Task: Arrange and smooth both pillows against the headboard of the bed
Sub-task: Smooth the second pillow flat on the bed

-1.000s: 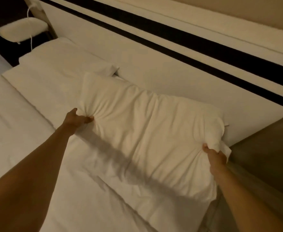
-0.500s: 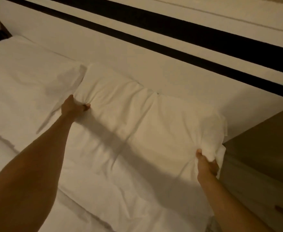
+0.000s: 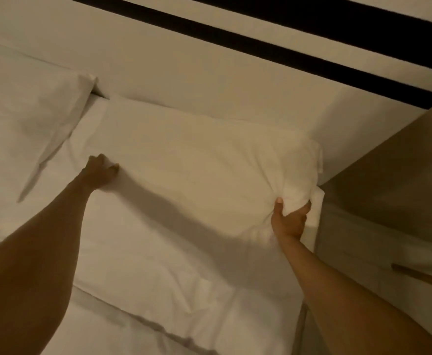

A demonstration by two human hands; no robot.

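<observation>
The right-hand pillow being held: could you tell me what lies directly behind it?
Behind the right-hand pillow stands the pale headboard, its dark stripes visible above. Whether the pillow touches it is hidden by the pillow itself.

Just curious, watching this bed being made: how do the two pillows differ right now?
The right pillow is gripped by both hands, the left hand at one end and the right hand bunching its corner; the left pillow lies untouched. The right pillow looks puffed and wrinkled where it is gripped, the left pillow flatter, with a loose flap. Both are white and sit against the headboard.
</observation>
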